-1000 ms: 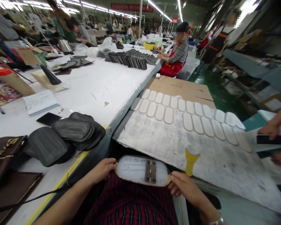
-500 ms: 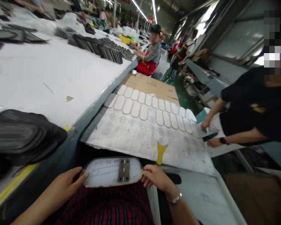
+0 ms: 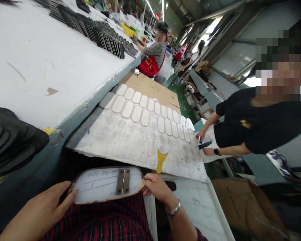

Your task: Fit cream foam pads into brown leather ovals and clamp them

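Observation:
Held level over my lap is a long oval template (image 3: 97,184) of whitish plastic, with a dark rim, handwritten marks and a metal hinge (image 3: 122,181) fixed near its right end. My left hand (image 3: 50,204) grips its left end, thumb on top and fingers hidden below. At the other end, my right hand (image 3: 157,189) pinches the rim between thumb and curled fingers. Just beyond lies a stained whitish board (image 3: 120,144). It carries two rows of pale oval pieces (image 3: 127,109) and a yellow forked tool (image 3: 162,160) near its front edge.
Black rounded pieces (image 3: 12,140) are stacked on the white table (image 3: 40,60) at left, with a row of dark pieces (image 3: 90,33) farther back. A person in black (image 3: 261,124) works at the board's right side. Another person (image 3: 155,50) sits beyond the cardboard (image 3: 153,87).
My view has turned right, so the board, table and template sit farther left in the picture. Both hands keep the same hold on the template.

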The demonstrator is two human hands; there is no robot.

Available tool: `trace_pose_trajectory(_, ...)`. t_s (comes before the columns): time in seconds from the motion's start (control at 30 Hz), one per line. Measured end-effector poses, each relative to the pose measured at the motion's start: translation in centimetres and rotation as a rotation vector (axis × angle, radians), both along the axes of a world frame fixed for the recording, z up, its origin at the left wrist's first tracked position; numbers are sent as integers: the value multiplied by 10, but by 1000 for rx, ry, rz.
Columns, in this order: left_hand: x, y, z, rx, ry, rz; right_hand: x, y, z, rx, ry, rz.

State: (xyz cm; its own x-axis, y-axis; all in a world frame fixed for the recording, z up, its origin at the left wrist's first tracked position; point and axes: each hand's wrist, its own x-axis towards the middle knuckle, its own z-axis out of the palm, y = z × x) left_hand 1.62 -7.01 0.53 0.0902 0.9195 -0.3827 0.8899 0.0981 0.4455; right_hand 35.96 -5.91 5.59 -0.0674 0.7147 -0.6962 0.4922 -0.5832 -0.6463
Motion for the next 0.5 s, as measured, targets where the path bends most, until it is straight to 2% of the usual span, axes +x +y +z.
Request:
trace_pose_trajectory(0.1, -3, 2, -6, -27, 29, -56, 1, 3, -1, -27, 42, -23)
trace_pose_trajectory(0.23, -3, 3, -7, -19, 21, -69, 1, 1, -3, -13, 26, -25)
trace_pose_trajectory(0.5, 1, 2, -3, 5, 39, -82, -9, -11, 0, 248, -345, 99)
